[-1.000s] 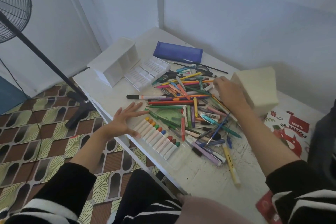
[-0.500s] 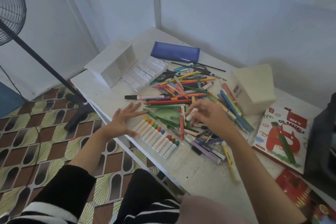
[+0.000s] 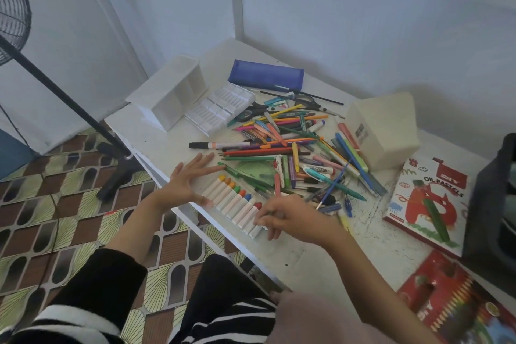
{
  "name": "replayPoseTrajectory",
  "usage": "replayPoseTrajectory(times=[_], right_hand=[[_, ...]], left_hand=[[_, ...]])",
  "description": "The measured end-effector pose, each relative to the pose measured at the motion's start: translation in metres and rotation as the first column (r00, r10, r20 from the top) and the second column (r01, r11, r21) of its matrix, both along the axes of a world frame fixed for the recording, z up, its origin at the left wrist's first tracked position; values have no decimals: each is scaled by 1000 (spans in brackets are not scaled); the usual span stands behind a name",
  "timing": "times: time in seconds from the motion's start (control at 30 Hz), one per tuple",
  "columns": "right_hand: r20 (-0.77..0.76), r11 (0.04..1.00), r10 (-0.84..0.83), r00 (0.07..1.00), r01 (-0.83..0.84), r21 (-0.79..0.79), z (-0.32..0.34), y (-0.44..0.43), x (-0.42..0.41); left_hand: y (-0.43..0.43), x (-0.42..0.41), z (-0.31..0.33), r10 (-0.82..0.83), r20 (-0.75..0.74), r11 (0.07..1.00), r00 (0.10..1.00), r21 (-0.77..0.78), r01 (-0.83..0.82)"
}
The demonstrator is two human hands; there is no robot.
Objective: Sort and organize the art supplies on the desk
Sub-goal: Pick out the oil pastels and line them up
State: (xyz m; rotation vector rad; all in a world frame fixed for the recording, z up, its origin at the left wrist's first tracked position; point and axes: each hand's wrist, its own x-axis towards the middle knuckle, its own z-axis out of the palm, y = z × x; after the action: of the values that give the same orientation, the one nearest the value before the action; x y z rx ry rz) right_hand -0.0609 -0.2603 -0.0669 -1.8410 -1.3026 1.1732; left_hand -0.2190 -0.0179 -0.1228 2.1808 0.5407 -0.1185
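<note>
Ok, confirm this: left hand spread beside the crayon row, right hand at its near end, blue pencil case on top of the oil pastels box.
No. The head view shows the blue pencil case on the far side of the desk, behind the white tray, apart from the oil pastels box. Left hand beside the crayon row and right hand at its near end are right.

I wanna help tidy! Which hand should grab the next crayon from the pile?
Probably the right hand: it sits at the end of the crayon row, beside the pile. The left hand lies spread at its other end.
</note>
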Motion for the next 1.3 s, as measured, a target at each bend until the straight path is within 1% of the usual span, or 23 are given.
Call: replayPoseTrajectory(times=[0.13, 0.23, 0.33, 0.5, 0.77, 0.9, 0.97, 1.03, 1.07, 1.13, 1.2, 1.23, 1.3], right_hand=[[115, 998, 68, 991, -67, -8, -1, 2, -6], [194, 998, 64, 979, -63, -13, -6, 3, -10], [308, 996, 84, 948, -87, -5, -12, 2, -12], [313, 997, 81, 946, -81, -16, -16, 5, -10], [319, 998, 54, 946, -63, 18, -22, 7, -10], [238, 998, -33, 971, 18, 68, -11, 11, 1], [226, 993, -89, 970, 70, 94, -3, 15, 12], [252, 986, -140, 958, 112, 122, 7, 20, 29], [288, 979, -179, 941, 142, 146, 11, 23, 39], [360, 942, -322, 876, 257, 216, 17, 31, 66], [448, 883, -468, 762, 374, 286, 17, 43, 99], [498, 862, -507, 703, 411, 297, 13, 48, 116], [594, 856, -508, 624, 439, 271, 2, 59, 145]], left_hand=[[-1, 1, 1, 5, -5, 1000, 1000, 3, -5], [-1, 1, 1, 6, -7, 1000, 1000, 9, -6], [0, 0, 0, 1, -2, 1000, 1000, 14, -1], [-1, 1, 0, 7, 3, 1000, 1000, 18, -7], [-2, 1, 2, 14, 3, 1000, 1000, 3, -14], [-2, 1, 1, 5, 9, 1000, 1000, -2, -5], [-1, 0, 1, -1, 14, 1000, 1000, -14, 1], [0, 0, 0, 1, 20, 1000, 1000, -25, -1], [0, 1, 0, 2, 21, 1000, 1000, -23, -1], [0, 1, 0, 2, 13, 1000, 1000, -8, -2], [0, 1, 0, 5, 8, 1000, 1000, -2, -5], [0, 1, 0, 5, 8, 1000, 1000, -5, -5], [0, 1, 0, 7, 12, 1000, 1000, -7, -7]])
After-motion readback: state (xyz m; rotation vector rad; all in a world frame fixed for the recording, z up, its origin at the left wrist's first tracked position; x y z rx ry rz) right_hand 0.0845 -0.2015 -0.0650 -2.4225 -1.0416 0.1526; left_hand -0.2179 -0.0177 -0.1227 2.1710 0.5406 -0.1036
